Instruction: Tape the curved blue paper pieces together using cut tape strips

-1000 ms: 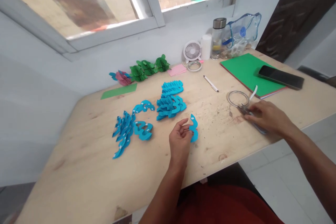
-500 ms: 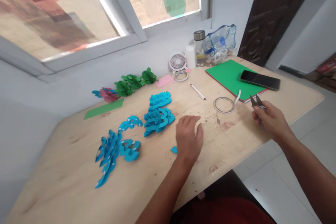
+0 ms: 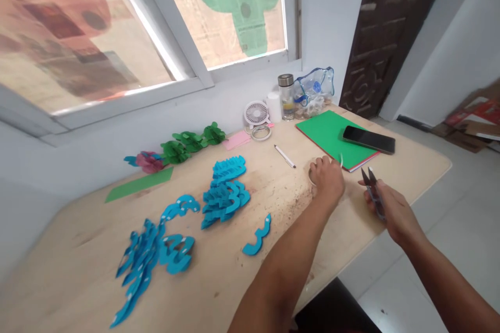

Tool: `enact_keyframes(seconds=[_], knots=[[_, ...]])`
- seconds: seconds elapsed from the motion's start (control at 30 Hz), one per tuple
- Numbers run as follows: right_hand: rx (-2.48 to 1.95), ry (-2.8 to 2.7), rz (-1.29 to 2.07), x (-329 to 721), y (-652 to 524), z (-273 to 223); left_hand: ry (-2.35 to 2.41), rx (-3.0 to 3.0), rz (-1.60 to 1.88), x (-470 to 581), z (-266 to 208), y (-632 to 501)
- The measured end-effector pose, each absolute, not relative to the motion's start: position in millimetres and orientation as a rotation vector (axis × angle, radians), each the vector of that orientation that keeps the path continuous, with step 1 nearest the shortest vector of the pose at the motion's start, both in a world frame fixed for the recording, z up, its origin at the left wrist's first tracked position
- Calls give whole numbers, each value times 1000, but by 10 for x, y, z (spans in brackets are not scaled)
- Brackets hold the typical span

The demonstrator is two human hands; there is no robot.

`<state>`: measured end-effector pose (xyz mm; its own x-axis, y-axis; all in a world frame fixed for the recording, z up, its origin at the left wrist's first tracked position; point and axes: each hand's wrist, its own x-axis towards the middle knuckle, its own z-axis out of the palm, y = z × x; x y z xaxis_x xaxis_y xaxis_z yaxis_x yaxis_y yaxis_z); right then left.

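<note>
My left hand (image 3: 328,181) is closed over a roll of white tape (image 3: 311,175) lying on the table, and covers most of it. The tape's loose end sticks up just past my fingers. My right hand (image 3: 397,214) grips thread snips (image 3: 374,193) near the table's right edge, blades apart and pointing away from me. A wavy blue paper strip (image 3: 258,238) with small white patches lies left of my left forearm. Folded blue paper pieces (image 3: 226,197) are heaped in the middle, and more blue cutouts with white patches (image 3: 142,257) spread at the left.
A phone (image 3: 369,139) rests on green paper sheets (image 3: 326,135). A white pen (image 3: 285,156), a second tape roll (image 3: 261,132), a small fan (image 3: 257,113), and a glass bottle (image 3: 287,99) stand or lie toward the wall. Green paper leaves (image 3: 189,141) sit at the back.
My left hand has moved right, from above the blue strip to the tape roll, and closed on it. That strip is now uncovered. My right hand still holds the snips.
</note>
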<state>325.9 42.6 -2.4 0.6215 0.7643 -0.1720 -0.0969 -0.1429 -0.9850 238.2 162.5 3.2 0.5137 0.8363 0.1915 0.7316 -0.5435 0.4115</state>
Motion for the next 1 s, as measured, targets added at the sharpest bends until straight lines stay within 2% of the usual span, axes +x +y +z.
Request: enact_keyframes(seconds=[0.3, 0.43, 0.67, 1.0], knots=[[-1489, -629, 879, 3036, 360, 147, 1256, 2266, 718, 1935, 138, 1449], [-1569, -854, 717, 2786, 260, 255, 1165, 2219, 761, 1725, 194, 1317], [-1846, -1232, 163, 2521, 119, 336, 961, 2126, 749, 1453, 134, 1112], [-1813, -1357, -35, 2383, -55, 352, 988, 1769, 959, 1223, 125, 896]])
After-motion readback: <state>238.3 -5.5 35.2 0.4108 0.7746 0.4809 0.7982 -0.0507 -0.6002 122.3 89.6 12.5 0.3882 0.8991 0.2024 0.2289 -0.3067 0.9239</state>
